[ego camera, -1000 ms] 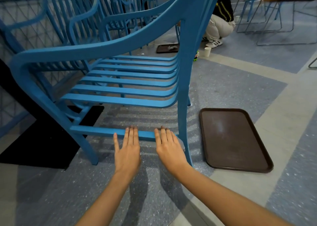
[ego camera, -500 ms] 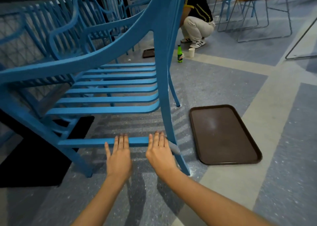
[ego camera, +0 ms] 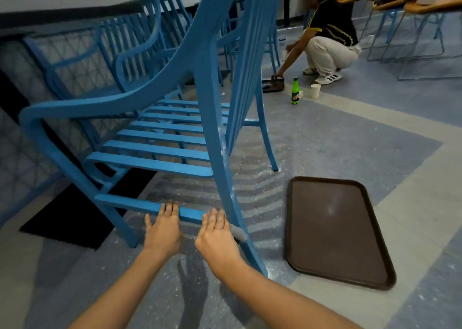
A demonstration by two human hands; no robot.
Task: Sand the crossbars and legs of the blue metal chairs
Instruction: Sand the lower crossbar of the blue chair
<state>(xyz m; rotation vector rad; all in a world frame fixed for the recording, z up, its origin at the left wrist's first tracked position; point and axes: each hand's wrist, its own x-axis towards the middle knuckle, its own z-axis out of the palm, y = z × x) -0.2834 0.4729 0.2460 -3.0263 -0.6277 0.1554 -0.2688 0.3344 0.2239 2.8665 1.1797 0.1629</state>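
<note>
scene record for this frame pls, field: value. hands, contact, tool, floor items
left hand: flat, fingers over the low crossbar of the blue chair
right hand: flat on same crossbar, next to the near leg
tool: grey sanding piece showing past the right hand, under its edge
leg state: pale scuffs on the near leg
floor right: brown tray, nothing in it
floor far: green bottle, white cup
background: person crouching by a second tray
</note>
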